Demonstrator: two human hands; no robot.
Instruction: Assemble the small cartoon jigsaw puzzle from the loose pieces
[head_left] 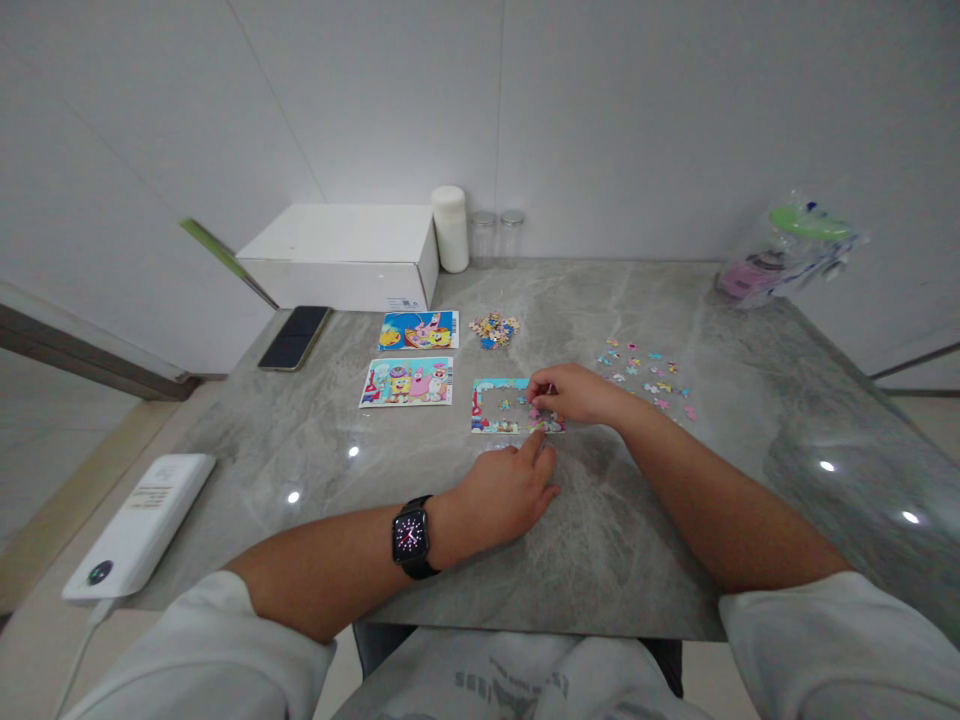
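A partly assembled jigsaw puzzle (487,426) lies flat in front of me, its border joined and its middle gapped, with a few pieces inside. My right hand (566,393) reaches over its right side, thumb and fingers pinched on a small puzzle piece mostly hidden by the fingertips. At the lower right edge rests my left hand (514,492), index finger stretched out to the puzzle and the other fingers loosely apart. Left of the puzzle is a cartoon picture card (407,382); a second, blue card (418,331) lies behind it.
Loose pieces (662,387) are scattered at the right, and a pile of pieces (494,330) sits behind the puzzle. Farther back stand a white box (337,250), a white bottle (450,230) and two glass jars (496,238). A phone (295,338), power bank (142,525) and plastic bag (787,250) flank them.
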